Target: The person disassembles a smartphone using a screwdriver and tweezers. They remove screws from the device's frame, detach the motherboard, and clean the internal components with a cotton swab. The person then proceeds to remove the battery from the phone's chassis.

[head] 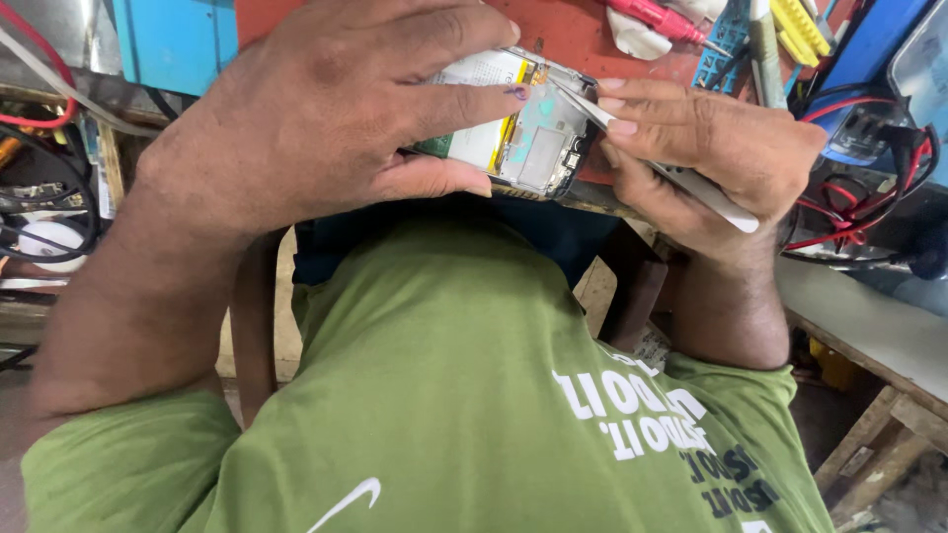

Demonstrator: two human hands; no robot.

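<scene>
My left hand [326, 109] grips an opened mobile phone [518, 133] with its back cover off, showing a white battery and a metal-shielded circuit board. Fingers wrap over its top and thumb under it. My right hand [706, 148] holds metal tweezers [681, 178], their tips resting on the phone's board near its upper right corner. Both hands hover just above the front edge of a red work mat [573, 35].
A red screwdriver [657, 18] and yellow and blue plastic tools [790, 30] lie at the back right. Red and black cables [869, 197] trail at right by a blue box. Wires and parts [44, 197] clutter the left. My green shirt [444, 395] fills the foreground.
</scene>
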